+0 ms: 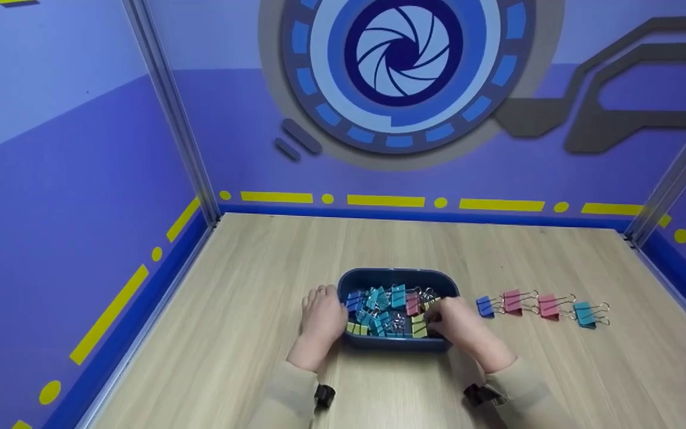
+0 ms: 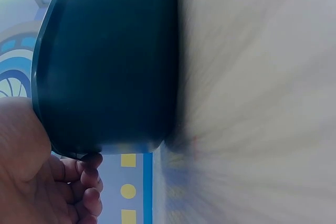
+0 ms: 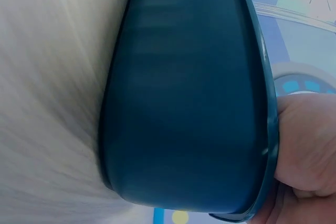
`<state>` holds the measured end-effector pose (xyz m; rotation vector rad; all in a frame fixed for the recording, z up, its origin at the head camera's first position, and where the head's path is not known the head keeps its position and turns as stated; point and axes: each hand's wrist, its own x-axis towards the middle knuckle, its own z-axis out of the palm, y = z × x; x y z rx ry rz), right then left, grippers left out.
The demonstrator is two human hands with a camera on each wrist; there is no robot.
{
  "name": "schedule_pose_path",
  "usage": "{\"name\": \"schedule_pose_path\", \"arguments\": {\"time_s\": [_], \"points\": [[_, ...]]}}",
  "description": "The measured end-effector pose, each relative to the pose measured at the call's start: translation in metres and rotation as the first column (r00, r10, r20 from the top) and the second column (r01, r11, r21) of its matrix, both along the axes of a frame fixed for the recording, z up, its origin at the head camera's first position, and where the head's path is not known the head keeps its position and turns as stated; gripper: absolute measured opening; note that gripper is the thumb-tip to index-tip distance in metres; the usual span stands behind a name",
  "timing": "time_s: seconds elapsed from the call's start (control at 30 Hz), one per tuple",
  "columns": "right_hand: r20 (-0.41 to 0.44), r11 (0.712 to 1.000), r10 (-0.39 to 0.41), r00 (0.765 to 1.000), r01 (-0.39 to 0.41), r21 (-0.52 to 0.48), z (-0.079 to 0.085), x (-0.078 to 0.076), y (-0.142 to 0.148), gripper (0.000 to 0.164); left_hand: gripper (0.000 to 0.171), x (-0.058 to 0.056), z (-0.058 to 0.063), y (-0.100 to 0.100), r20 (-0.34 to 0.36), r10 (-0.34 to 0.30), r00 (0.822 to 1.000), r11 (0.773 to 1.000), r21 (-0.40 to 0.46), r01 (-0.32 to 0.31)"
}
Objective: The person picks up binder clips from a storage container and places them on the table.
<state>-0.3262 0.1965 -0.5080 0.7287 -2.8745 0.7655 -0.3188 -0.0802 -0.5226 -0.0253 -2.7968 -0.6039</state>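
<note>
Near edge: beige cloth sleeves (image 1: 286,399), black wrist fittings (image 1: 324,395), pale wood-grain counter (image 1: 259,286). Left hand (image 1: 322,313) rests against the left end of a dark blue, round-cornered, smooth plastic box (image 1: 396,344); fingers loosely bent at the outer wall, thumb largely hidden, so cannot tell if it grips. Right hand (image 1: 462,328) is down in the right end, fingers drawn narrow beside a yellow binder clip (image 1: 418,326); tips hidden, cannot tell whether they hold it.

Box well stocked: many clips left inside, jumbled. Teal clips (image 1: 398,296) most plentiful; also a pink clip (image 1: 412,304) and a blue clip (image 1: 354,301). Glossy wedge bodies, bright looped wire handles.

Right of box, four clips out, in a rough row: small blue clip (image 1: 485,307), two pink clips (image 1: 513,302), larger teal clip (image 1: 585,314), handles to the right.

Far: flat purple-blue printed panel (image 1: 236,131), yellow dashes along its foot.
</note>
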Motion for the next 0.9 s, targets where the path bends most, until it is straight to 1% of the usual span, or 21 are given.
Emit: {"name": "schedule_pose_path", "arguments": {"time_s": [0.07, 0.3, 0.43, 0.5, 0.73, 0.9], "points": [[0.01, 1.0, -0.009, 1.0, 0.009, -0.026, 0.0, -0.001, 0.002, 0.01, 0.029, 0.0, 0.0, 0.0, -0.001, -0.002, 1.0, 1.0, 0.001, 0.002], [0.123, 0.987, -0.014, 0.992, 0.033, -0.157, 0.005, -0.003, 0.011, 0.008, 0.029, 0.002, -0.001, -0.001, -0.005, -0.005, 1.0, 1.0, -0.018, 0.005], [0.122, 0.979, -0.006, 0.992, 0.03, -0.2, 0.009, -0.005, 0.016, 0.009, 0.029, 0.001, -0.001, -0.001, -0.02, -0.002, 1.0, 1.0, -0.009, 0.002], [0.127, 0.974, -0.003, 0.992, 0.031, -0.226, 0.012, -0.006, 0.019, 0.01, 0.029, 0.001, -0.001, -0.001, -0.016, 0.0, 1.0, 1.0, -0.004, 0.0], [0.193, 0.954, 0.0, 0.981, 0.058, -0.296, 0.02, -0.008, 0.026, 0.014, 0.03, 0.001, 0.0, -0.001, 0.004, -0.001, 1.0, 1.0, 0.01, 0.001], [0.214, 0.942, 0.0, 0.977, 0.072, -0.329, 0.027, -0.006, 0.032, 0.016, 0.031, 0.001, 0.0, 0.0, 0.017, -0.001, 1.0, 1.0, 0.016, 0.0]]}}
